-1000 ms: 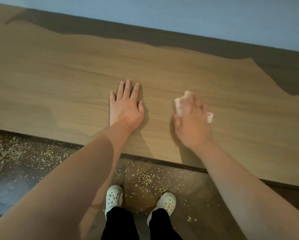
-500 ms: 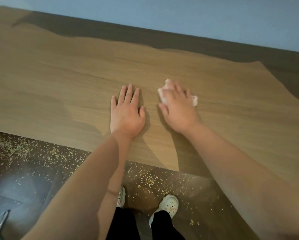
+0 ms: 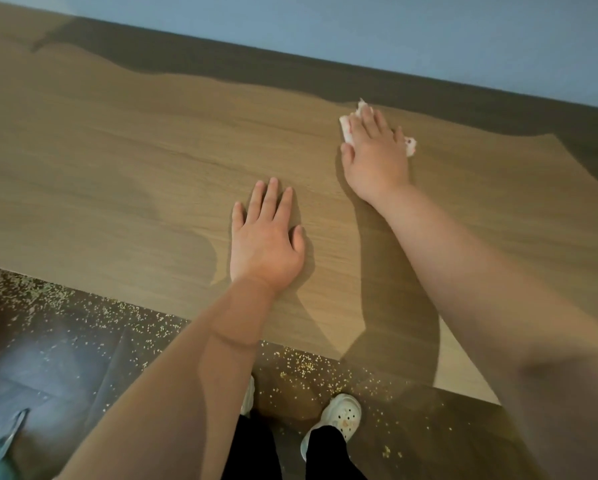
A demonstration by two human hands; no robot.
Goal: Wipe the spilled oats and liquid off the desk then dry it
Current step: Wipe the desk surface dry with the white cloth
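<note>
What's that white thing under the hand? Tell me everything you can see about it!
It is a tissue, white and crumpled, looking like soft paper, with a small pinkish speck on its right end. It lies on the wooden desk, toward the far edge. The right hand presses on it with straight fingers and hides most of it; only bits poke out left, top and right. Whether it is wet cannot be told.

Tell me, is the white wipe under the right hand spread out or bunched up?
Bunched up, it seems: crumpled white lumps of the wipe poke out around the right hand pressing it; the rest is hidden.
</note>
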